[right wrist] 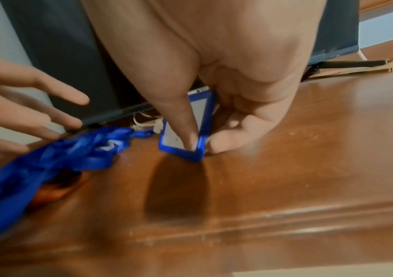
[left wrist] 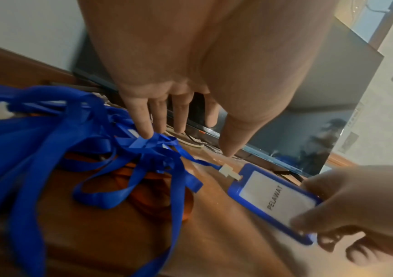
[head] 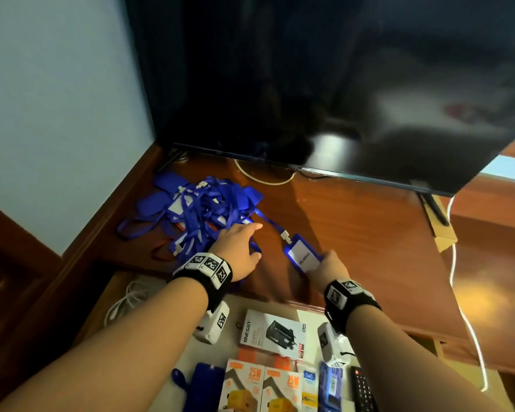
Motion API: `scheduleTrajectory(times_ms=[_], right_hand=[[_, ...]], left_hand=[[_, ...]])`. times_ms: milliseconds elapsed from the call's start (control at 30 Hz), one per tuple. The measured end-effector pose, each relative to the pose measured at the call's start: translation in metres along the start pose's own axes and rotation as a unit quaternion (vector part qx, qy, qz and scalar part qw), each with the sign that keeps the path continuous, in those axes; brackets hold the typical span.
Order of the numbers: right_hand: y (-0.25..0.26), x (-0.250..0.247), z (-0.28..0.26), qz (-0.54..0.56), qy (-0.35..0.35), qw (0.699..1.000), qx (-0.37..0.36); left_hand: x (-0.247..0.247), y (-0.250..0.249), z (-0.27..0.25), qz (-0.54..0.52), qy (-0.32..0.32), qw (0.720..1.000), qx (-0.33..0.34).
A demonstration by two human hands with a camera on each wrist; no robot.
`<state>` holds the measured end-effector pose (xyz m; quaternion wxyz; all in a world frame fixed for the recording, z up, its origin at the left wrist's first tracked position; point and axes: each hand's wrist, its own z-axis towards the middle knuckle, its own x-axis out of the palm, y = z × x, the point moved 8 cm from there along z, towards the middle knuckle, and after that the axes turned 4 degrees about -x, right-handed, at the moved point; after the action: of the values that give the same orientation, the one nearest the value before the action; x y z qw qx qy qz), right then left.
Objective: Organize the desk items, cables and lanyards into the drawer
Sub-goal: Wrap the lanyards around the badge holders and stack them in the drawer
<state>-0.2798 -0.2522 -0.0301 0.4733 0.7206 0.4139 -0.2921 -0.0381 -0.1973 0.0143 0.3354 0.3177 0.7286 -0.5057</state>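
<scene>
Badge holder (head: 303,257): on desk (head: 369,233), pinched at near end by right hand (head: 329,267); long axis toward lanyard pile (head: 197,212), strap tethered there. Left hand (head: 238,246): fingers straight, spread, on pile. Drawer (head: 191,352) below, open.

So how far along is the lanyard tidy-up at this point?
Partly done. The open drawer already holds charger boxes, a white cable and one badge holder. In hand: the right hand pinches a blue badge holder while the left hand reaches, fingers straight, over the lanyard pile. That tangled pile is left on the desk.
</scene>
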Motion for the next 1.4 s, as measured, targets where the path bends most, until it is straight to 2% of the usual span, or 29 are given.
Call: scheduleTrajectory(times_ms=[133,233,333,433,533,733,867,967,1100,1233,1333,1400], right_hand=[[0.022,-0.052,-0.030,0.028,-0.046,0.992,-0.110],[0.048,-0.104,-0.060,0.087,-0.090,0.974,-0.188],[0.073,-0.159,-0.089,0.126,-0.117,0.953,-0.250],[0.090,-0.210,-0.112,0.153,-0.168,0.930,-0.290],[0.102,-0.245,-0.133,0.184,-0.199,0.911,-0.311],[0.121,-0.294,-0.159,0.215,-0.270,0.876,-0.336],[0.129,-0.316,-0.169,0.268,-0.308,0.848,-0.339],[0.129,-0.329,-0.174,0.305,-0.330,0.830,-0.331],[0.131,-0.339,-0.175,0.352,-0.335,0.813,-0.322],[0.140,-0.331,-0.172,0.396,-0.292,0.809,-0.320],[0.156,-0.318,-0.175,0.416,-0.240,0.809,-0.338],[0.169,-0.313,-0.180,0.431,-0.210,0.802,-0.355]], left_hand=[[0.002,-0.017,0.009,0.023,0.008,1.000,0.010],[-0.001,-0.037,0.013,0.005,0.013,1.000,0.022],[-0.022,-0.067,0.015,-0.072,-0.032,0.995,0.064],[-0.054,-0.093,0.018,-0.151,-0.091,0.978,0.108],[-0.071,-0.104,0.021,-0.173,-0.090,0.972,0.132],[-0.087,-0.081,0.026,-0.170,-0.087,0.978,0.087],[-0.077,-0.042,0.038,-0.125,-0.073,0.989,0.013],[-0.076,-0.025,0.033,-0.109,-0.065,0.992,-0.015],[-0.088,-0.023,0.029,-0.173,-0.066,0.983,-0.012],[-0.112,-0.053,0.021,-0.184,-0.061,0.981,0.030],[-0.143,-0.091,0.007,-0.192,-0.075,0.975,0.087],[-0.169,-0.120,-0.007,-0.223,-0.090,0.958,0.154]])
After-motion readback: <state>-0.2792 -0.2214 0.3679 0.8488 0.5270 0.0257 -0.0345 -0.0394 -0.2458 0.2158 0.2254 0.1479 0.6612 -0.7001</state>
